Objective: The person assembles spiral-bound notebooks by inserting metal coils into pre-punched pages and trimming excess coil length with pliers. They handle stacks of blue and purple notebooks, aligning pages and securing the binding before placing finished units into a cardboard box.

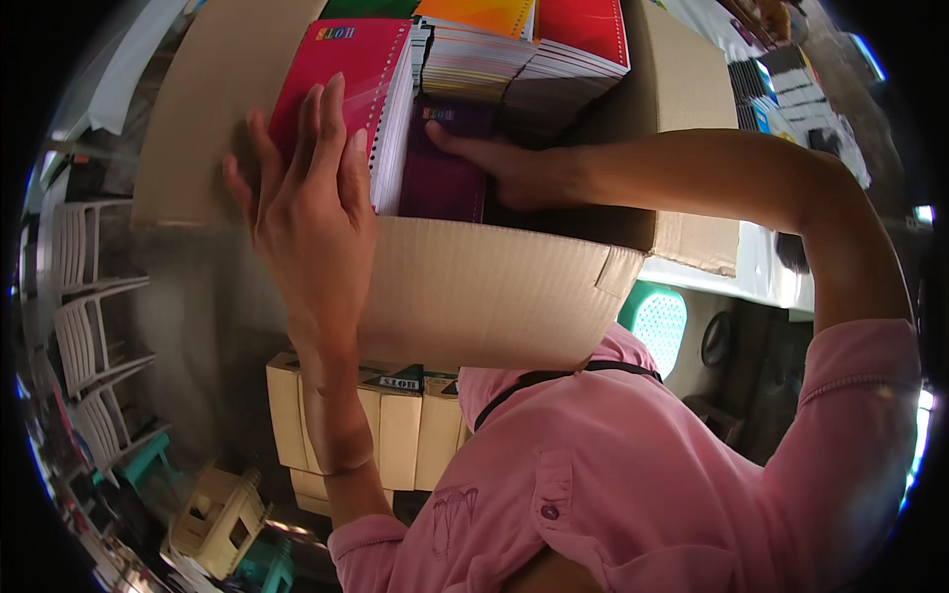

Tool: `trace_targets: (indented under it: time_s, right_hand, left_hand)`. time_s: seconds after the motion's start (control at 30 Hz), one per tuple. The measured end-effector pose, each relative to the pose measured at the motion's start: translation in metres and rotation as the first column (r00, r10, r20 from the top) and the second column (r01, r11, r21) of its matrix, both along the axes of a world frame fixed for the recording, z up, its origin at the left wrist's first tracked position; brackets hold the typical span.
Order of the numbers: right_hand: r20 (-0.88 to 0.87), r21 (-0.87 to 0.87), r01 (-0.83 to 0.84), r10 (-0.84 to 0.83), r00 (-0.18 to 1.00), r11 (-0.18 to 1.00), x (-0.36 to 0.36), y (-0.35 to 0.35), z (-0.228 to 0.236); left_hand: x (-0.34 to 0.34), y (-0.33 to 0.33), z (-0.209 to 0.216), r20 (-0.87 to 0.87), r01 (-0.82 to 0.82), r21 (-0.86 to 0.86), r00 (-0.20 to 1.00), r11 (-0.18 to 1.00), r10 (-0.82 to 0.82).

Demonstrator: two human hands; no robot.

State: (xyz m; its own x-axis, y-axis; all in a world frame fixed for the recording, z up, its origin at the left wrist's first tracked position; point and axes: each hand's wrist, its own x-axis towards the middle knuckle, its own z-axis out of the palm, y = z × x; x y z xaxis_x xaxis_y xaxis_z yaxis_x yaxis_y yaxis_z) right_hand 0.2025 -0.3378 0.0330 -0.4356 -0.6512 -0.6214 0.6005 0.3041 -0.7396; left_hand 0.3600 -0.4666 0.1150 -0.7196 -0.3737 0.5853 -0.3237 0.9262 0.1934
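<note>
A cardboard box (484, 287) with its flaps folded out holds stacks of spiral-punched notebooks. At its left side stands a tall stack of pinkish-red notebooks (346, 64). My left hand (314, 212) lies against that stack, fingers stretched out and thumb near its punched edge. Lower down, in the gap beside it, is a dark purple notebook (440, 188). My right hand (519, 176) reaches into the box from the right, its thumb pressed on the purple cover. The other fingers are hidden at the notebook's side, seemingly gripping it.
Farther back in the box sit stacks of orange notebooks (479, 18), red notebooks (593, 30) and green notebooks (371, 8). Closed cartons (395, 435) are stacked below. White plastic chairs (89, 326) stand at left, and a green stool (657, 321) is at right beneath a white-covered table (761, 282).
</note>
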Motion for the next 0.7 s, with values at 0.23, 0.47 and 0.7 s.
trace_targets:
  time_s: [0.23, 0.47, 0.7]
  right_hand:
    - [0.402, -0.148, 0.198, -0.124, 0.907, 0.969, -0.004, -0.01, 0.008]
    - [0.367, 0.005, 0.258, -0.241, 0.898, 0.966, 0.0, -0.016, 0.042]
    - [0.282, 0.142, 0.233, -0.265, 0.922, 0.962, -0.003, -0.026, 0.03]
  left_hand:
    - [-0.003, 0.001, -0.002, -0.004, 0.01, 0.006, 1.0, 1.0, -0.01]
    - [-0.001, -0.002, 0.0, 0.073, 0.008, -0.009, 0.997, 1.0, -0.007]
    - [-0.004, -0.002, 0.005, 0.084, 0.124, 0.02, 0.989, 0.992, -0.125]
